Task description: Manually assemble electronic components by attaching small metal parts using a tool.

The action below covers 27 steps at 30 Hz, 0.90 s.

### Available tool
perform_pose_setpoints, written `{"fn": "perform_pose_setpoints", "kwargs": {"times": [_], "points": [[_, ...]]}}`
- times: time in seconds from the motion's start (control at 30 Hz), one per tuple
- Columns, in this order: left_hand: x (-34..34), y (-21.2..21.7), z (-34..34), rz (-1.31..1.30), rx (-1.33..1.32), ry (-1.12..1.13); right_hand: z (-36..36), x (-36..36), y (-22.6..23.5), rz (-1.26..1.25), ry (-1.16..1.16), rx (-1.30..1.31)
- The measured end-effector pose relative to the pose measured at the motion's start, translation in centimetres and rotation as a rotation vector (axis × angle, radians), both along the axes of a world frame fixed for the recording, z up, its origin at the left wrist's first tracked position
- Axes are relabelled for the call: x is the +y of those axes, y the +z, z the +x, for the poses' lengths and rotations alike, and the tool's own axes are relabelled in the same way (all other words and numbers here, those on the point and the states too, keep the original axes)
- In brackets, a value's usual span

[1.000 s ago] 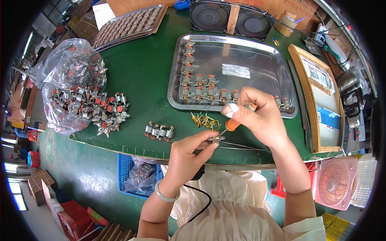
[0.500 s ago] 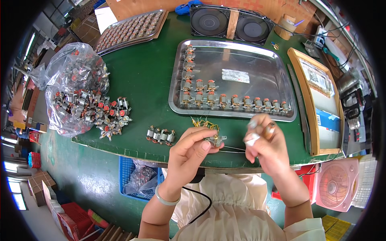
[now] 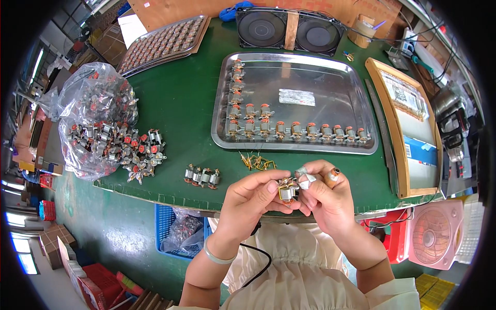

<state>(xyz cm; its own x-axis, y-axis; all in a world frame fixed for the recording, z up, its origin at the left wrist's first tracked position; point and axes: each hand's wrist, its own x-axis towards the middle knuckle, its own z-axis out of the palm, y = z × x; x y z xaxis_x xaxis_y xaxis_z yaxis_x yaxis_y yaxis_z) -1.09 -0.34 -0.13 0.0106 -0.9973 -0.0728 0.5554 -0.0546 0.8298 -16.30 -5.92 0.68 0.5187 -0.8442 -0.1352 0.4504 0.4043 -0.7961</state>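
My left hand point(image 3: 254, 194) pinches a small silver electrical component point(image 3: 287, 193) with brassy metal strips, just past the table's front edge. My right hand point(image 3: 326, 192) meets it from the other side, thumb and fingers closed at its edge. White tape wraps some right fingertips, and a brown band circles one finger. What else those fingertips may hold is hidden. Just beyond the hands lies a small pile of brass-coloured terminal pieces point(image 3: 257, 161). To their left several similar components point(image 3: 202, 176) stand in a short row.
A steel tray point(image 3: 330, 147) behind the hands holds components along its left and front sides. At left, a plastic bag point(image 3: 85, 82) spills more components. Further back are a full tray point(image 3: 164, 44) and twin black fans point(image 3: 262, 28). A wooden frame point(image 3: 398, 134) stands at right.
My right hand has moved left and closed in on the component held by my left hand. The component has turned in the left fingers, and the terminal pile is less covered.
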Motion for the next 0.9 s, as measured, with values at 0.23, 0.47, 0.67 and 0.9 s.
{"fn": "perform_pose_setpoints", "kwargs": {"times": [0.23,0.47,0.67,0.9], "points": [[-0.1,0.2,-0.1,0.002,-0.002,-0.025,-0.5,0.2,-0.1,-0.008,-0.04,-0.024],[-0.3,0.3,-0.2,0.049,0.068,-0.003,-1.7,0.7,0.0,0.096,0.047,0.02],[-0.2,0.6,-0.4,-0.031,-0.067,0.055,-0.8,1.4,0.9,0.144,0.189,0.09],[-0.1,0.6,-1.7,-0.244,-0.363,0.287,-0.5,0.9,0.4,0.324,0.25,-0.098]]}}
